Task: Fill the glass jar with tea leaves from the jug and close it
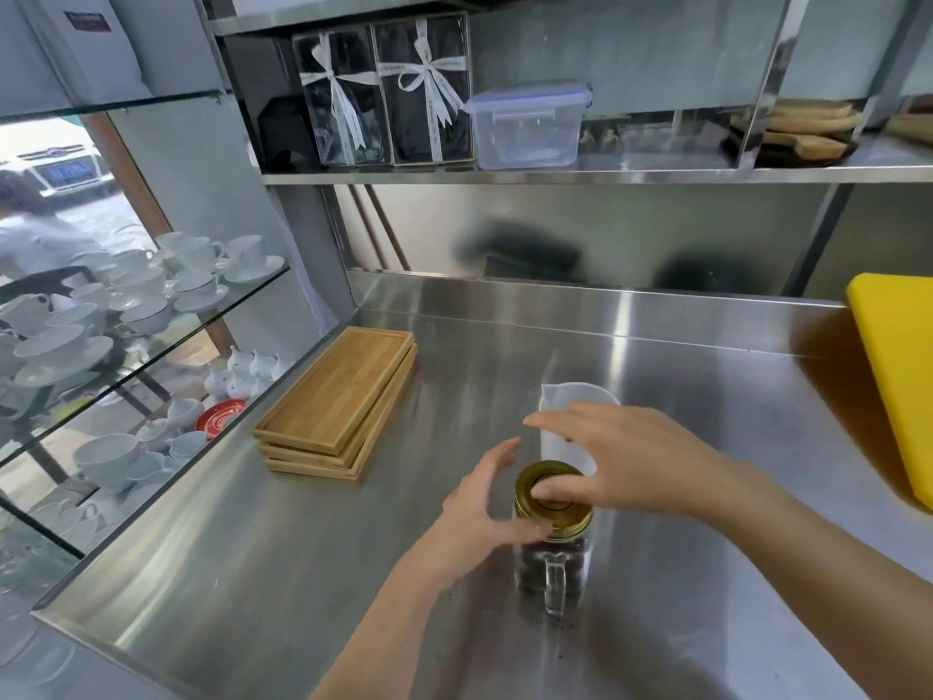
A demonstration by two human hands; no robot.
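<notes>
- a stainless steel counter [303, 522] fills the foreground, with blurred reflections on its steel backsplash [580, 229].
- a stack of bamboo trays [338, 401] lies on the counter's left part.
- a yellow cutting board [898, 376] rests at the counter's right edge.
- above the counter, a steel shelf [580, 175] carries two ribboned gift boxes [383, 88] and a clear plastic container [527, 126].
- left of the counter, glass shelves [166, 325] hold white cups and saucers [146, 290].
- daylight enters beyond those glass shelves.

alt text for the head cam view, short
Two bare hands close a glass jar of dark tea leaves on a steel counter: right hand on the gold lid, left hand beside it. A white jug stands just behind.
</notes>
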